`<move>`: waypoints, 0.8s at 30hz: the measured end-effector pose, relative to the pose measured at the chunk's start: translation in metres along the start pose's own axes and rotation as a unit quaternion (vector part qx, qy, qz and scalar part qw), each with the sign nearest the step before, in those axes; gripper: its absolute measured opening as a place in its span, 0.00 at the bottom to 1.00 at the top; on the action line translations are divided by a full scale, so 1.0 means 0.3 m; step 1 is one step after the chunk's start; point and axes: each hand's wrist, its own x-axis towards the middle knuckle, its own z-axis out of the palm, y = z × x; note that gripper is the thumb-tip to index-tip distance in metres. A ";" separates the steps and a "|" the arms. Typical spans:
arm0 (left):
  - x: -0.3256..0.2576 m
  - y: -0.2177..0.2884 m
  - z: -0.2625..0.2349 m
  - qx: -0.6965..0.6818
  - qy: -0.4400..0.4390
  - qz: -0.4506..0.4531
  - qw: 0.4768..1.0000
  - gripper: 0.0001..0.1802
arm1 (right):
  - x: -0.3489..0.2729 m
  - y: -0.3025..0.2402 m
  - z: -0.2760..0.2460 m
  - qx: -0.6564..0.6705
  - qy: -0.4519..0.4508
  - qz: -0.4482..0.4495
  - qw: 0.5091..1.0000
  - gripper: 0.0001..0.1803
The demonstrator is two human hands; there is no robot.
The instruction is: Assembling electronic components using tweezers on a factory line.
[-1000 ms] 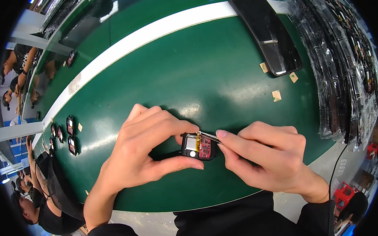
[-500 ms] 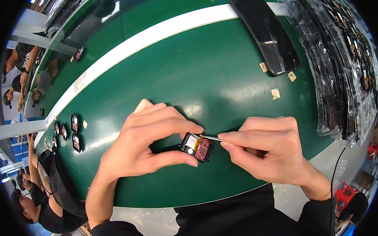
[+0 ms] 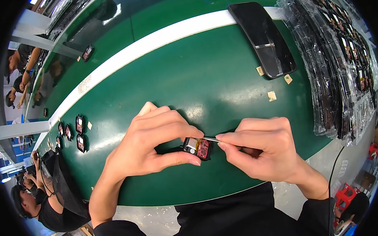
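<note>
Between the thumb and index finger of my left hand (image 3: 152,140) is a small open black electronic device (image 3: 204,153), watch-sized. Inside it show a red circuit board, a silver-white block, a yellow strip and a white round part. My right hand (image 3: 262,146) is closed in a pinch on slim metal tweezers (image 3: 212,139). Their tip reaches the device's upper edge, close to my left index fingertip; what the tip touches is too small to tell. The device is held tilted above the green table (image 3: 162,85).
Several similar open devices (image 3: 81,143) lie at the left. A black phone (image 3: 265,41) lies at the upper right near small beige squares (image 3: 272,96). Stacked plastic trays (image 3: 334,69) line the right side. A white strip (image 3: 152,40) crosses the table; co-workers sit at the left.
The tweezers lie slightly farther left along the device's upper edge, and my right hand has shifted a little left with them. My left hand still grips the device. The view has shifted slightly.
</note>
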 end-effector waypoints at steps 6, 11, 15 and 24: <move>0.004 0.006 -0.007 -0.003 -0.012 -0.016 1.000 0.31 | -0.001 -0.001 0.002 0.010 0.007 0.008 1.000 0.09; 0.008 0.005 -0.003 -0.003 -0.007 -0.019 1.000 0.31 | 0.001 0.007 -0.003 0.007 -0.007 0.002 1.000 0.09; 0.007 0.004 -0.003 0.005 -0.005 -0.008 1.000 0.31 | 0.004 0.011 -0.001 0.009 -0.003 -0.014 1.000 0.09; 0.006 0.007 -0.003 0.023 -0.006 0.003 1.000 0.31 | -0.009 0.009 0.001 0.007 0.000 -0.006 1.000 0.09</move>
